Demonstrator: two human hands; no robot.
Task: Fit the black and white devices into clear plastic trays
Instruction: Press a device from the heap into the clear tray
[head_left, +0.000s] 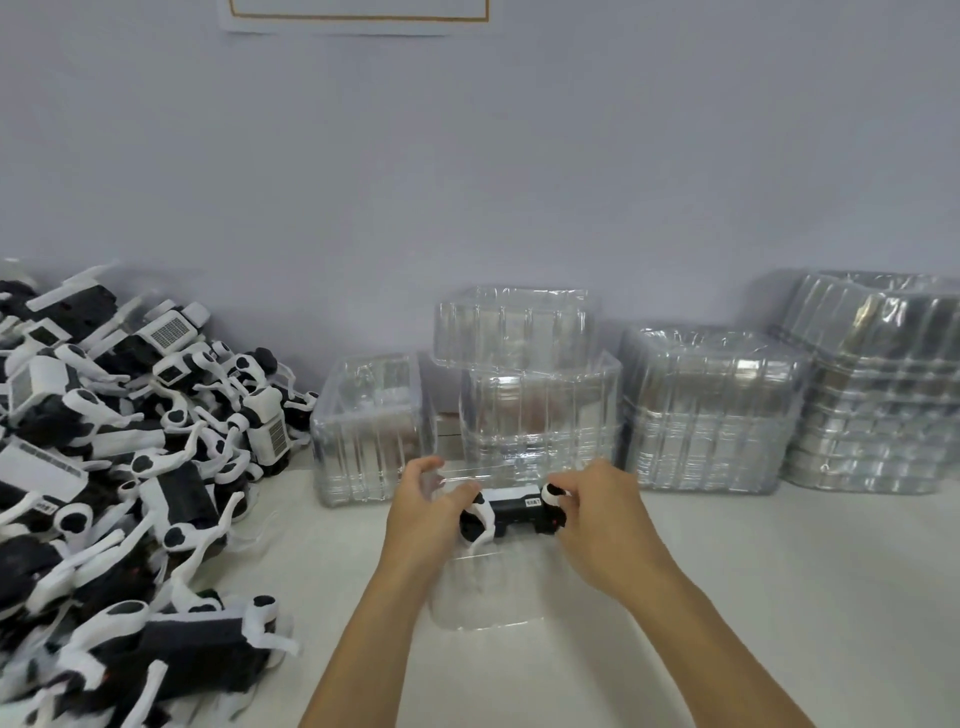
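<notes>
A black and white device (511, 512) is held between both my hands just above a clear plastic tray (485, 592) that stands on the white table. My right hand (592, 512) grips the device's right end, fingers curled round its white and black knob. My left hand (423, 501) has its thumb and fingers curled at the device's left end, touching its white arm and the tray's rim. The device lies level, long side facing me.
A large heap of black and white devices (104, 467) fills the left side of the table. Stacks of clear plastic trays (711, 410) line the wall behind my hands and on the right (878, 384). Bare table (779, 597) lies at the right front.
</notes>
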